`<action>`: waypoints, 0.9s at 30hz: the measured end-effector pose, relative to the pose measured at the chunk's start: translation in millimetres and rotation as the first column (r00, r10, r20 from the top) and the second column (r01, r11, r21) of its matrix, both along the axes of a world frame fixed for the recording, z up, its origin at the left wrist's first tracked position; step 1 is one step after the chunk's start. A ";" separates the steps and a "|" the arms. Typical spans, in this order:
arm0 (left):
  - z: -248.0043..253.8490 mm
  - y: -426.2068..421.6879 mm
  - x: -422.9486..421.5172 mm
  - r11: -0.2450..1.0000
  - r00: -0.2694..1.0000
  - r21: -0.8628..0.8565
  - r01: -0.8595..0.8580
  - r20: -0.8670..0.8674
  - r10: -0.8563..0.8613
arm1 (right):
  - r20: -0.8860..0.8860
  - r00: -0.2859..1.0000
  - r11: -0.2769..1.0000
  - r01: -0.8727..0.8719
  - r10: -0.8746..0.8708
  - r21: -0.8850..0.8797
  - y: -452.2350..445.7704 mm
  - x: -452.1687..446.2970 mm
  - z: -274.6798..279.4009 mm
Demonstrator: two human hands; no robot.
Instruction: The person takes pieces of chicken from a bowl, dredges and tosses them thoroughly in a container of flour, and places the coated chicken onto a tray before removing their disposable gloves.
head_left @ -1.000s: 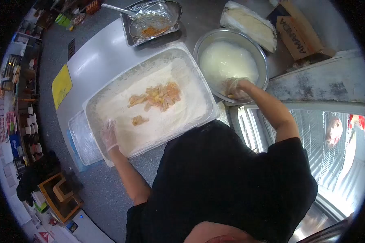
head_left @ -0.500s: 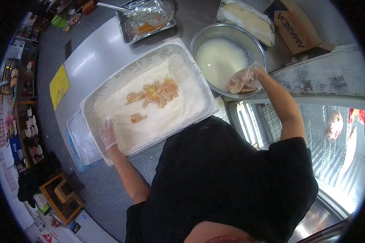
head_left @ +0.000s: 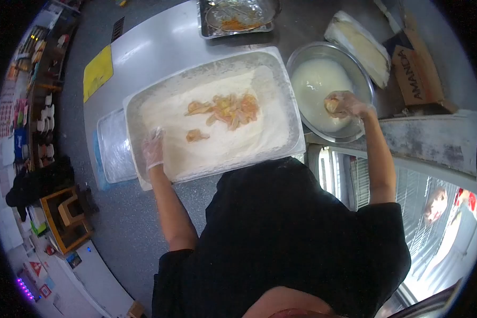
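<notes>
The gloved right hand (head_left: 351, 105) grips a wet piece, probably raw chicken (head_left: 332, 104), above pale batter (head_left: 315, 79) in a steel bowl (head_left: 358, 71). The gloved left hand (head_left: 153, 149), empty with fingers extended, is at one end of the plastic tub (head_left: 285, 98). Battered pieces (head_left: 230, 110) lie clustered on flour (head_left: 193, 159), one small piece (head_left: 197, 135) apart. Beyond the bowl stands an AMANDA carton (head_left: 418, 74).

I log a metal table (head_left: 148, 47). Directly on it I see a yellow sheet (head_left: 98, 73) near one edge, a metal tray (head_left: 238, 33), a large tub (head_left: 212, 68), a round bowl (head_left: 362, 74) and a wrapped block (head_left: 358, 47).
</notes>
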State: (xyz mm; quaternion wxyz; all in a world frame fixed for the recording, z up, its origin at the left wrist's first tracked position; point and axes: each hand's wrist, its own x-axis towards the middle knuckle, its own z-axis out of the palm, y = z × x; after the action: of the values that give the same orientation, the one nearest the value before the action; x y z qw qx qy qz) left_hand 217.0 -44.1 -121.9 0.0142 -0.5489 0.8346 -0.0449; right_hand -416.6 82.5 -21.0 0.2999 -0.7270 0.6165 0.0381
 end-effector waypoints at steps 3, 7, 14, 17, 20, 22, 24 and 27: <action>10.2 3.2 -5.9 0.997 0.999 0.060 -0.050 0.010 0.049 | 0.171 0.864 0.874 0.437 -0.474 0.211 -12.4 41.1 61.3; -4.9 -5.0 -1.1 0.973 0.801 0.228 -0.034 -0.577 0.163 | 0.608 0.664 0.891 0.414 -0.435 0.185 -29.6 107.8 98.4; 69.5 3.5 -63.4 0.991 0.858 0.079 -0.105 -0.496 0.131 | 0.807 0.441 0.913 0.294 -0.392 0.282 -51.1 202.0 101.9; 112.3 12.5 -103.9 0.996 0.840 0.093 0.018 -0.542 0.035 | 0.876 0.024 0.847 0.268 -0.481 0.458 -53.3 227.4 79.1; 142.4 29.4 -157.4 0.959 0.719 0.137 0.248 -0.689 -0.088 | 0.730 -0.408 0.723 0.207 -0.548 0.659 -67.9 249.7 45.8; 163.7 48.0 -184.8 0.870 0.697 0.127 0.476 -0.657 -0.286 | 0.764 -0.419 0.716 0.306 -0.491 0.628 -76.4 263.3 31.0; 187.2 57.8 -204.0 0.791 0.718 0.232 0.566 -0.611 -0.335 | 0.796 -0.426 0.697 0.403 -0.430 0.592 -82.7 270.5 9.0; 181.0 62.8 -212.9 0.783 0.787 0.306 0.541 -0.513 -0.343 | 0.785 -0.507 0.697 0.416 -0.356 0.584 -84.3 275.6 -11.7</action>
State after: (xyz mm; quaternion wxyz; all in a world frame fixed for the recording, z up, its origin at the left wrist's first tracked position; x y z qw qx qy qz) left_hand 4.1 18.7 59.2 -0.0585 -0.3099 0.9116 0.2637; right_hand -141.0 -1.7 -32.7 0.6281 -0.1565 0.3563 -0.6739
